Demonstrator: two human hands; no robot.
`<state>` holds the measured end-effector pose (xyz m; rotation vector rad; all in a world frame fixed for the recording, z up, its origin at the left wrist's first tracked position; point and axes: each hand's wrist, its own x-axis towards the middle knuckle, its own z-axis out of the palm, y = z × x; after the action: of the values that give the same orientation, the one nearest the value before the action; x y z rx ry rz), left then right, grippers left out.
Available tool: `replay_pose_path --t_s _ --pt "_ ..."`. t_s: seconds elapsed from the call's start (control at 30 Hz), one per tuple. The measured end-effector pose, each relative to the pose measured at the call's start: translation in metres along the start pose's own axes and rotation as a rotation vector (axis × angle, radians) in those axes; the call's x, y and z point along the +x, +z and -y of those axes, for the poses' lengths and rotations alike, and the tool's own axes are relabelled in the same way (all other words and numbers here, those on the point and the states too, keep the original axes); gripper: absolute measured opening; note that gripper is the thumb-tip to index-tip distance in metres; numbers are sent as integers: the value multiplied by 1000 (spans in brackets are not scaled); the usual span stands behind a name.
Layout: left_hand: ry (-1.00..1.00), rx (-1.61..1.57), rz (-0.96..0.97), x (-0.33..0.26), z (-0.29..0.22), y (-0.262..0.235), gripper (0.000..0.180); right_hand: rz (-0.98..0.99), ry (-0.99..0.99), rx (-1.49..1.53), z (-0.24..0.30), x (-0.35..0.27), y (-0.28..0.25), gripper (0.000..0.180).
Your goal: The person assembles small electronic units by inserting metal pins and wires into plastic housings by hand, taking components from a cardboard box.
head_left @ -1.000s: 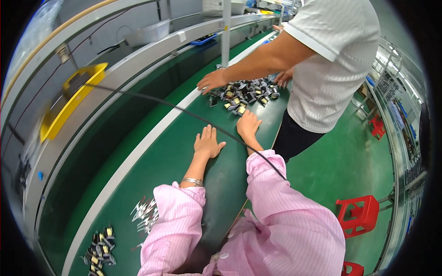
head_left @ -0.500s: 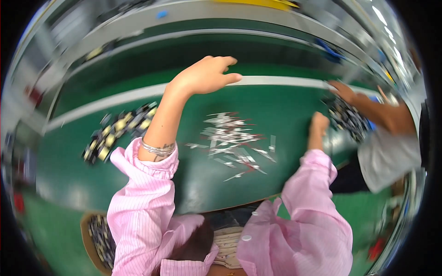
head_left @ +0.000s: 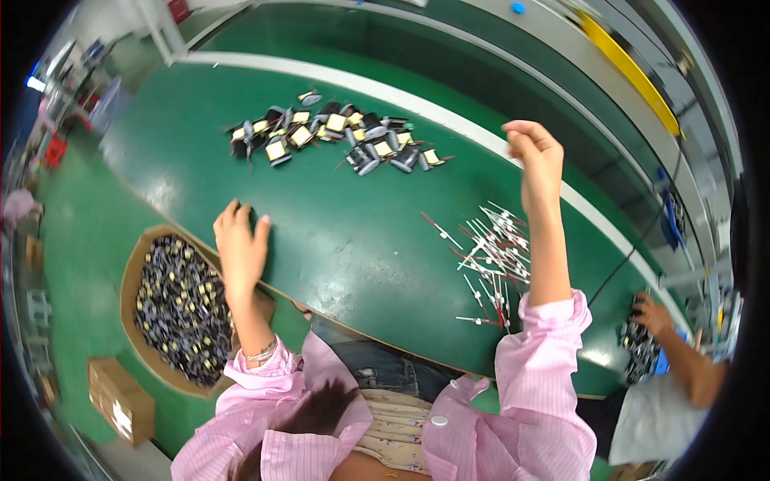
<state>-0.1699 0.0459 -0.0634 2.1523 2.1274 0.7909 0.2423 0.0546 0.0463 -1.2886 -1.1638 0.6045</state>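
My left hand [head_left: 243,248] hovers over the near-left edge of the green table [head_left: 353,240], fingers spread and nothing visible in them. Above the white line on the right, my right hand [head_left: 539,156] is raised with its fingers curled in; what they hold, if anything, is hidden. Just below it lies a loose pile of thin white-and-red strips with small white blocks on them [head_left: 497,252], partly covered by my right forearm. Farther left, small black-and-grey parts with pale yellow square faces and short wires [head_left: 337,124] are spread in a row.
A cardboard box [head_left: 132,321] full of similar black-and-yellow parts stands below the table's left edge, and a closed carton [head_left: 120,393] sits on the floor. At right, a co-worker's hand [head_left: 654,314] touches a heap of dark parts [head_left: 638,345]. A metal rail [head_left: 561,48] borders the far side.
The view has swung left, bringing the box of parts fully into sight. My left hand has come back from the far white line to the near edge; my right hand is now beyond the strips.
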Motion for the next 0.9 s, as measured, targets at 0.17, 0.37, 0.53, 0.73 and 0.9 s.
replay_pose_path --t_s 0.17,0.37,0.53,0.73,0.9 --pt "67 180 -99 -19 -22 13 46 842 11 683 113 -71 65 21" --pt "57 93 -207 -20 -20 12 38 957 -219 752 175 -132 81 9" --pt "-196 -428 -677 -50 14 36 27 1280 -290 828 146 -125 98 16" --pt "-735 -208 -566 -145 129 148 45 1412 213 167 126 -126 109 20" --pt "-1113 34 -490 -218 248 173 50 1204 793 181 90 -164 144 18"
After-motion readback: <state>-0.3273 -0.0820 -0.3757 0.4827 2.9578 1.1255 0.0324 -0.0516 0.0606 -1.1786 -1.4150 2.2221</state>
